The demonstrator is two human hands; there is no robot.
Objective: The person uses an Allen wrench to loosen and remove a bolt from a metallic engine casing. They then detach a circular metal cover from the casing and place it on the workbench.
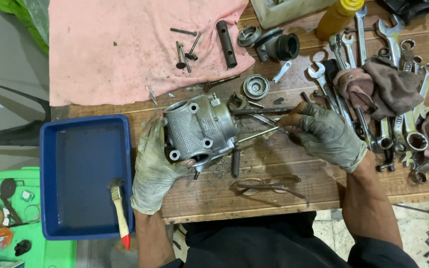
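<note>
Engine cylinder (199,130) in left hand (154,166) grip, right hand (326,135) pinching rod (258,134); cluttered wooden workbench (274,178)

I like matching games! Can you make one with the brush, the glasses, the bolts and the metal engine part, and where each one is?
1 paintbrush
2 glasses
3 bolts
4 engine part

A on the pink cloth
B held by the left hand
C on the blue tray
D on the wooden table near the person

Pairs: 1-C, 2-D, 3-A, 4-B
</note>
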